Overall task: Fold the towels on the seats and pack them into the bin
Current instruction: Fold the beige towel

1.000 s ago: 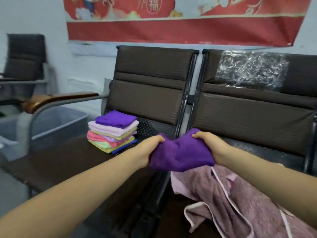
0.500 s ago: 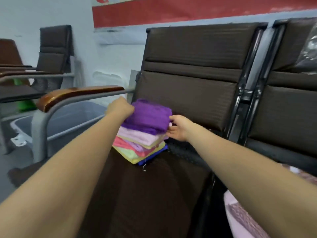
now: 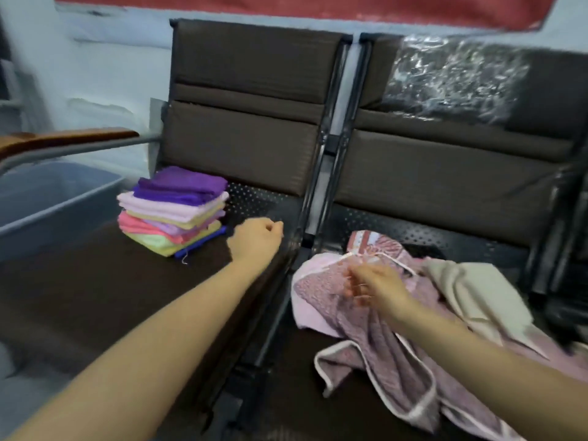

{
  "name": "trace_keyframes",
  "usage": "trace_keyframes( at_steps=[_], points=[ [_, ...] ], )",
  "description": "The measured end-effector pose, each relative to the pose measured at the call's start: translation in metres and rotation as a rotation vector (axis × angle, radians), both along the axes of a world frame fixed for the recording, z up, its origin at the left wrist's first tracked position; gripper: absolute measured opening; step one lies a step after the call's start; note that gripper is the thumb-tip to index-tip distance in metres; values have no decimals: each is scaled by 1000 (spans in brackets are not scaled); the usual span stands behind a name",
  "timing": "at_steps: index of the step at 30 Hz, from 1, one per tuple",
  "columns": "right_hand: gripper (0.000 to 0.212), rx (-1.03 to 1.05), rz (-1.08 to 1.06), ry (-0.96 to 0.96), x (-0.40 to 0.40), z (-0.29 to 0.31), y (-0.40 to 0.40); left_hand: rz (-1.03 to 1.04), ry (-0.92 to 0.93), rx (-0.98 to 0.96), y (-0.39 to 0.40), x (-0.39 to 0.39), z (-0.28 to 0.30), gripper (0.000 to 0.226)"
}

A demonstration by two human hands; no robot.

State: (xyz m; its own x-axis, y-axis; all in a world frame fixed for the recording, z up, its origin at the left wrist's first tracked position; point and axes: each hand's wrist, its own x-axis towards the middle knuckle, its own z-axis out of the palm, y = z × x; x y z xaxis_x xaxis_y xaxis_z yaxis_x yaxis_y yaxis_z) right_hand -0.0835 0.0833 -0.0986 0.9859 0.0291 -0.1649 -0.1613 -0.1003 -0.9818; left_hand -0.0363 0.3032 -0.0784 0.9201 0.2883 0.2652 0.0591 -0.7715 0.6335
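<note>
A stack of folded towels [image 3: 173, 214] sits at the back of the left seat [image 3: 95, 297], with a purple towel [image 3: 181, 186] on top. My left hand [image 3: 256, 240] hovers to the right of the stack, fingers loosely curled and holding nothing. On the right seat lies a crumpled pink patterned towel [image 3: 381, 348] with white edging. My right hand [image 3: 372, 284] is blurred and reaches onto its upper part with spread fingers. A beige towel [image 3: 477, 291] lies beside it to the right. The grey bin [image 3: 54, 198] stands on the floor left of the seats.
A wooden armrest on a metal tube [image 3: 70, 140] runs between the left seat and the bin. A metal frame bar [image 3: 280, 300] separates the two seats. Crinkled clear plastic [image 3: 451, 78] covers the right seat back.
Both hands carried the folded purple towel to the stack, set it on top and let go. My view swung back right; my right hand moved onto the pink towel.
</note>
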Motion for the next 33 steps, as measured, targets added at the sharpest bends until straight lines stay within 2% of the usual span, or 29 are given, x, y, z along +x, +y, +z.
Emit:
trace_keyframes(
  at_steps=[3,7,12,17,19,21,23,25,26,28,29,31,32,33],
  points=[
    [31,-56,-13,96,-37,0,-36,-232,190,-191,-82,-30,1,42],
    [37,-328,-74,59,-64,10,-111,-379,297,-202,-171,-60,-2,41],
    [38,-471,-229,-3,-63,1,-192,-464,382,-250,-227,-75,-22,38],
    [34,-577,-337,-24,-46,-19,-246,-434,425,-388,-256,-67,-30,36],
    [34,-511,-419,-25,-35,-23,-258,-410,418,-453,-268,-58,-29,38],
    [28,-228,-499,47,-26,-24,-261,-373,419,-485,-279,-48,-35,50],
    [23,-13,-525,149,-19,-27,-262,-375,405,-377,-287,-42,-40,59],
    [21,-45,-473,208,-17,-32,-261,-407,383,-256,-296,-43,-41,53],
    [22,-97,-446,227,-19,-35,-261,-419,381,-262,-300,-41,-42,50],
    [26,-168,-424,215,-20,-38,-262,-410,357,-360,-306,-37,-45,43],
    [27,-166,-419,195,-21,-36,-261,-392,339,-467,-308,-37,-46,37],
    [22,-39,-428,139,-22,-22,-256,-364,288,-757,-308,-37,-36,22],
    [18,32,-436,84,-23,-12,-253,-347,248,-856,-307,-37,-28,18],
    [14,73,-437,13,-24,0,-250,-341,194,-876,-304,-38,-18,17]
  ],
)
